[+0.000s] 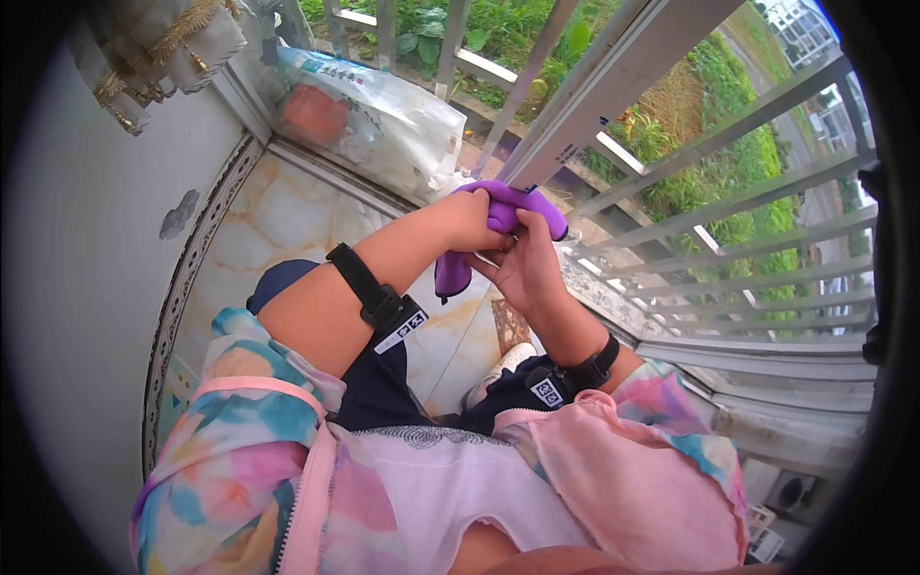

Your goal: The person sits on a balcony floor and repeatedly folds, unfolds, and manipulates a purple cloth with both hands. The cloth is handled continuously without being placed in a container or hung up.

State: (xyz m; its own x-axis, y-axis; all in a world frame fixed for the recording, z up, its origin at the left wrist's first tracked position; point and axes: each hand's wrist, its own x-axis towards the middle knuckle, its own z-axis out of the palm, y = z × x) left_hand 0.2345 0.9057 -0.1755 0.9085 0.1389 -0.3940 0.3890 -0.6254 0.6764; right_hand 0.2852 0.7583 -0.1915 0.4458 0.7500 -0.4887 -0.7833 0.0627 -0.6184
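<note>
A purple cloth with a dark edging lies bunched across the lower end of a pale window-frame post. My left hand grips the cloth from the left, its fingers bent over it. From the right, my right hand pinches the cloth with its thumb on top, and the fingers of both hands meet below it. One loose end of the cloth hangs down under my left wrist. Folds of cloth hide some of my fingertips.
Behind the glass at the left stands a white plastic bag with something reddish inside. Metal bars run outside the window, with plants beyond. A fringed curtain hangs at upper left. Marble-patterned tiles cover the floor by my shoe.
</note>
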